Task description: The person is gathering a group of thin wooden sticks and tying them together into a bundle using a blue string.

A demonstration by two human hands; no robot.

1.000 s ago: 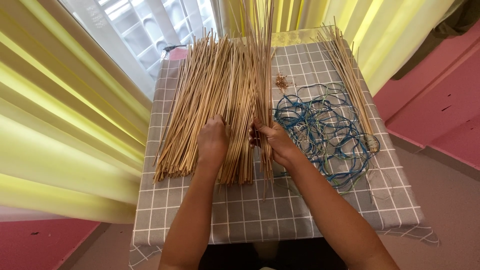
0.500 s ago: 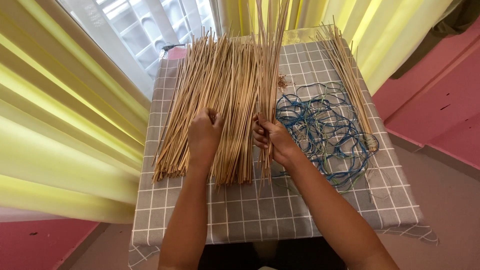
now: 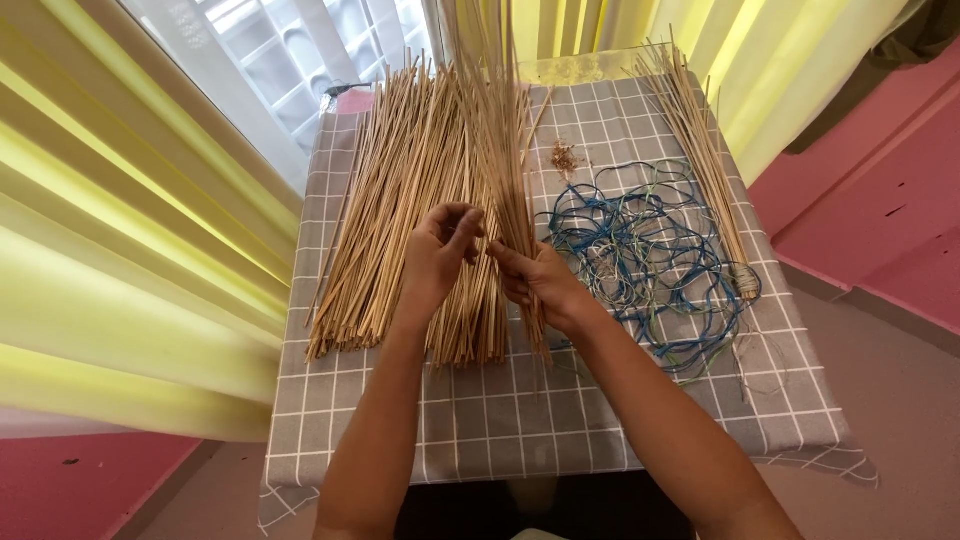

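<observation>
Your right hand point(image 3: 535, 285) clenched on thin bundle of sticks point(image 3: 500, 130), raised upright to separate it from stick pile point(image 3: 400, 220) at counter point(image 3: 560, 420) middle; left hand point(image 3: 440, 250) half-curled, fingertips steadying bundle

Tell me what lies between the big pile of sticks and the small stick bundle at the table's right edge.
In the head view, a tangle of blue cord lies between the big stick pile and the small bundle.

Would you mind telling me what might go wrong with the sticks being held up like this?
1. The right hand holds the raised bundle near its lower end, so the long sticks may splay or slip out.
2. The bundle's lower ends hang beside the cord tangle and might snag a loop.
3. The left hand works over the pile; loose sticks could roll toward the cloth's edge.
</observation>
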